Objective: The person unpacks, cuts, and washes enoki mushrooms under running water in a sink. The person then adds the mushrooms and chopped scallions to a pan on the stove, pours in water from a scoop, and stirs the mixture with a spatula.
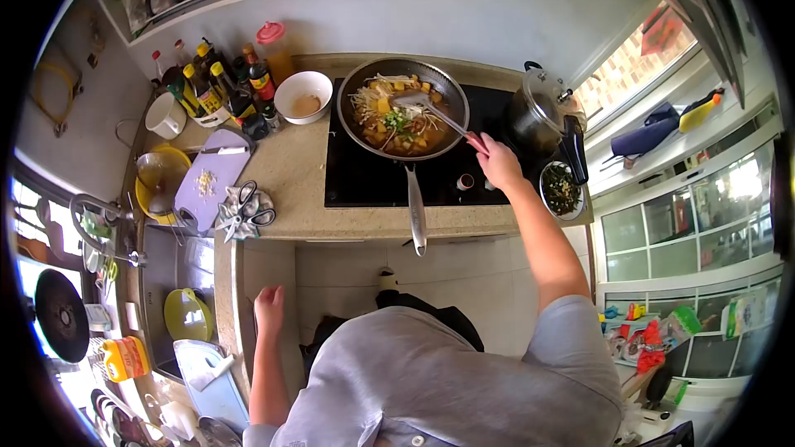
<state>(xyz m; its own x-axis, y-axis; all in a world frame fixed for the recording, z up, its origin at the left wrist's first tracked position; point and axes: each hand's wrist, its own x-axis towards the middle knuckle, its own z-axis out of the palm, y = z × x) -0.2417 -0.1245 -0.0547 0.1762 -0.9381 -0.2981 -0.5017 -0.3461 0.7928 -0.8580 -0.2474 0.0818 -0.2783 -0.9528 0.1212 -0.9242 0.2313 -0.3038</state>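
My right hand (501, 164) is closed round the reddish-brown handle of a metal spatula (447, 119). The spatula's head lies in the food inside a frying pan (354, 137). Broth, yellow cubes, thin pale enoki-like strands and a heap of chopped green onion (399, 122) fill the pan. It sits on a black cooktop (364, 188), its metal handle (416, 213) pointing towards me. Down at my side, my left hand (269, 308) hangs by the counter edge with its fingers curled in, and nothing shows in it.
Right of the pan stand a pressure cooker (534, 112) and a plate of dark greens (561, 192). To the left are a white bowl (303, 98), sauce bottles (217, 87), a purple cutting board (211, 178) with a knife and chopped bits, scissors (247, 204) on a cloth, and the sink (157, 273).
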